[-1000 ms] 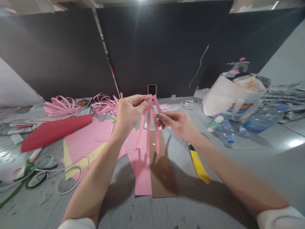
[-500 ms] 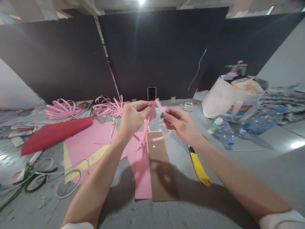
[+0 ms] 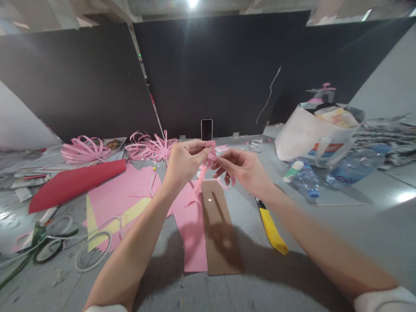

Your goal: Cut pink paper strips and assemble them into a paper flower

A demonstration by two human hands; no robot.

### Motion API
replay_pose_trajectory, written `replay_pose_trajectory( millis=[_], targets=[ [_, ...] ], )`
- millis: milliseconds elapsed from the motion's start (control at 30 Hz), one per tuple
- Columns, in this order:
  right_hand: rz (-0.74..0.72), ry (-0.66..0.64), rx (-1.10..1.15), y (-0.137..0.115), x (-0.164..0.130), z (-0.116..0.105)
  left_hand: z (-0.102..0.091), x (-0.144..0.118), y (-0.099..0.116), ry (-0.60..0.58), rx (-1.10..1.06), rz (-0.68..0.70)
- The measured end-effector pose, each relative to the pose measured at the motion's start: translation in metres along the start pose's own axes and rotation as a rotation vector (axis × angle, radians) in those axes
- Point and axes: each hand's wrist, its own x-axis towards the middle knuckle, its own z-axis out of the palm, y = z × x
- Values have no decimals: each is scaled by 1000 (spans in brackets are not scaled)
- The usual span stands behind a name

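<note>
Pink paper strips (image 3: 202,173) hang from my left hand (image 3: 186,159), whose thumb and fingers pinch them near their upper ends. Close on the right, my right hand (image 3: 242,168) pinches one of these strips, and its loose end curls below the fingers. Both hands are raised above the table, almost touching. Beneath them lie a long pink paper sheet (image 3: 195,242) and a brown cardboard strip (image 3: 222,247), side by side. A yellow utility knife (image 3: 272,229) rests under my right forearm.
Pink paper loops (image 3: 85,149) and a red sheet (image 3: 78,182) lie at left, with scissors (image 3: 48,249) and coiled wire (image 3: 94,251) nearer. A phone (image 3: 206,129) stands at the back. At right are a white bag (image 3: 305,134), bottles (image 3: 357,167) and a glue stick (image 3: 293,171).
My right hand has moved slightly left, bringing its strip end against the pink strips in my left hand. The left hand has barely moved.
</note>
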Motion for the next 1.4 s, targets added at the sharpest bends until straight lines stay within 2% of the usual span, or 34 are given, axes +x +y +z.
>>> replay_pose_trajectory(
  millis=[400, 633, 767, 1167, 1400],
  targets=[
    [-41, -12, -52, 8, 0, -3, 5, -5, 7, -17, 6, 10],
    [-164, 163, -9, 4, -5, 1, 4, -3, 6, -12, -54, -12],
    [-169, 225, 4, 4, -7, 4, 4, -3, 7, -33, -90, -36],
    [-218, 221, 44, 9, -4, 3, 2, -3, 7, -67, -133, -54],
    [-193, 217, 41, 7, -4, 3, 3, -4, 11, -55, -100, -47]
  ],
)
